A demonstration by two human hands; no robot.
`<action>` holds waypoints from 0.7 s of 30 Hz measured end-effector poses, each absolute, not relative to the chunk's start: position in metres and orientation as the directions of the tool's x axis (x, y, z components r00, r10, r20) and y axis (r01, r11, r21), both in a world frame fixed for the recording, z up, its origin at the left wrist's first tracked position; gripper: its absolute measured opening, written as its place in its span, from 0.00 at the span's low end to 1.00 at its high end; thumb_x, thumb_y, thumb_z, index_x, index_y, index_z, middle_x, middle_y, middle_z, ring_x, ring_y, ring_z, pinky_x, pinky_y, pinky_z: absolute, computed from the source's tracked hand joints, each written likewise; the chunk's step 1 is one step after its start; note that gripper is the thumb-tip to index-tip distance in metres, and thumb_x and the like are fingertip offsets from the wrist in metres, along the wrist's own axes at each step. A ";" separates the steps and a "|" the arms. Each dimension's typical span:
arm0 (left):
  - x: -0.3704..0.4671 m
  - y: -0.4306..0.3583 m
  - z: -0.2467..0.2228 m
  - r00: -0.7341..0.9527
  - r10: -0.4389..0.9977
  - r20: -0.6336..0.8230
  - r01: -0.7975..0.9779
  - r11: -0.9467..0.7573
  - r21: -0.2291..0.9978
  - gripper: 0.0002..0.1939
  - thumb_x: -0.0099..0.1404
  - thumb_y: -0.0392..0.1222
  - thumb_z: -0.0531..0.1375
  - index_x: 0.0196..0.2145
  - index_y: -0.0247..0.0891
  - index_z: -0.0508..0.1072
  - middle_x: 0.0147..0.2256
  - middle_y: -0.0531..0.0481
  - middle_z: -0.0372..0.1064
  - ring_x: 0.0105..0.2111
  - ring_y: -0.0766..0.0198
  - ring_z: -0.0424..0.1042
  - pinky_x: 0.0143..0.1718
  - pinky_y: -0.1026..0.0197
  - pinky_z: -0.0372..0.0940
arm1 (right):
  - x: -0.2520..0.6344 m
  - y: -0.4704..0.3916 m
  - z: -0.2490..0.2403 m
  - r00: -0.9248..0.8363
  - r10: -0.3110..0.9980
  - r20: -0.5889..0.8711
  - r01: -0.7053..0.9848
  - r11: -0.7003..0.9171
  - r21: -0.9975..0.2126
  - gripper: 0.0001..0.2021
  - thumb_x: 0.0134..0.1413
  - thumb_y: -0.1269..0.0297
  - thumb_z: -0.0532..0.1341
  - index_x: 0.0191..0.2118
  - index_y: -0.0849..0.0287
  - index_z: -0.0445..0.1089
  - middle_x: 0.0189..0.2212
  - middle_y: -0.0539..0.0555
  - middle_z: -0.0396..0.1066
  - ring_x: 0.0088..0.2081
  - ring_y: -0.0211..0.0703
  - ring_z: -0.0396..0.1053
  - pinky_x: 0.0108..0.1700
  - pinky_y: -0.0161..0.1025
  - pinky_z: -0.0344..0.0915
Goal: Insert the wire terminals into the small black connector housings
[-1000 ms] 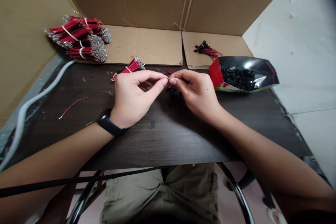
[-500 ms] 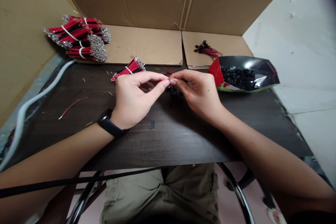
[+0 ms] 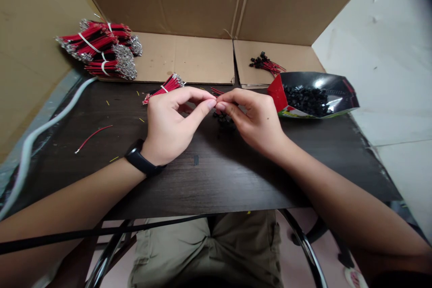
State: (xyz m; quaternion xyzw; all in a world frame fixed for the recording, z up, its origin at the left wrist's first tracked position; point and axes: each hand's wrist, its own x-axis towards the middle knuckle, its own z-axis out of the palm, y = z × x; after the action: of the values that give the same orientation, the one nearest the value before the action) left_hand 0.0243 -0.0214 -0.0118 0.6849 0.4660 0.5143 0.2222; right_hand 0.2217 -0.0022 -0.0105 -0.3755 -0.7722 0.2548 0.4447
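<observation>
My left hand [image 3: 178, 121] and my right hand [image 3: 253, 114] meet fingertip to fingertip above the middle of the dark table [image 3: 168, 193]. Each is closed in a pinch; whatever lies between the fingertips is too small and covered to make out. Behind and below the fingers, black connector housings [image 3: 224, 119] with red wires [image 3: 216, 91] lie on the table, partly hidden by my right hand. Just past my left hand rests a tied bundle of red and black wires [image 3: 165, 87] with metal terminals at its ends.
Several larger wire bundles [image 3: 101, 49] are piled at the back left. At the right stands an open box [image 3: 337, 83] of black connector housings. Wired connectors [image 3: 266, 64] lie on the cardboard [image 3: 202, 58]. A loose red wire [image 3: 92, 137] and a white cable [image 3: 30, 144] lie left.
Both hands stay nearly in place with their fingertips together. My left hand has shifted very slightly left, and the pinched fingertips have moved a little. Everything else looks unchanged.
</observation>
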 end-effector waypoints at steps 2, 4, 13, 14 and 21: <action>0.024 -0.022 -0.011 0.032 0.870 0.492 0.421 -0.458 0.783 0.04 0.73 0.41 0.69 0.41 0.41 0.86 0.41 0.50 0.84 0.40 0.60 0.82 0.46 0.58 0.77 | 0.221 -0.003 -0.009 -0.302 0.846 0.440 0.303 0.523 -0.797 0.15 0.70 0.51 0.68 0.41 0.59 0.83 0.38 0.55 0.83 0.40 0.45 0.77 0.46 0.41 0.73; 0.024 -0.023 -0.009 0.028 0.872 0.489 0.410 -0.457 0.790 0.04 0.73 0.42 0.69 0.42 0.42 0.85 0.41 0.51 0.84 0.40 0.60 0.82 0.45 0.58 0.77 | 0.219 -0.003 -0.008 -0.294 0.876 0.382 0.207 0.448 -0.870 0.20 0.65 0.45 0.70 0.40 0.59 0.82 0.37 0.55 0.82 0.38 0.43 0.77 0.43 0.40 0.73; 0.025 -0.022 -0.009 0.013 0.871 0.490 0.433 -0.447 0.783 0.05 0.73 0.43 0.69 0.40 0.42 0.85 0.39 0.51 0.84 0.37 0.61 0.81 0.40 0.59 0.76 | 0.217 -0.002 -0.003 -0.282 0.924 0.258 0.078 0.290 -0.954 0.25 0.57 0.38 0.73 0.38 0.60 0.80 0.34 0.53 0.80 0.32 0.38 0.72 0.35 0.37 0.72; 0.025 -0.022 -0.010 0.013 0.870 0.493 0.446 -0.446 0.776 0.05 0.72 0.43 0.69 0.40 0.41 0.85 0.39 0.51 0.84 0.37 0.60 0.81 0.41 0.59 0.76 | 0.217 -0.002 -0.003 -0.278 0.923 0.267 0.091 0.302 -0.949 0.25 0.57 0.38 0.73 0.38 0.60 0.81 0.34 0.54 0.80 0.33 0.38 0.72 0.35 0.37 0.71; 0.026 -0.019 -0.013 0.036 0.866 0.499 0.462 -0.457 0.760 0.06 0.73 0.43 0.68 0.41 0.42 0.86 0.39 0.51 0.84 0.37 0.60 0.81 0.41 0.59 0.74 | 0.220 0.001 -0.007 -0.259 0.913 0.315 0.156 0.361 -0.919 0.22 0.59 0.42 0.74 0.37 0.60 0.81 0.31 0.53 0.79 0.31 0.38 0.68 0.33 0.37 0.64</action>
State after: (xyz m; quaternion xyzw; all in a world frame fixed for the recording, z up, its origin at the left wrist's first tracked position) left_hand 0.0258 -0.0193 -0.0126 0.6910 0.4805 0.5010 0.2015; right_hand 0.2201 0.0008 -0.0066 -0.3924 -0.6812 0.4066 0.4655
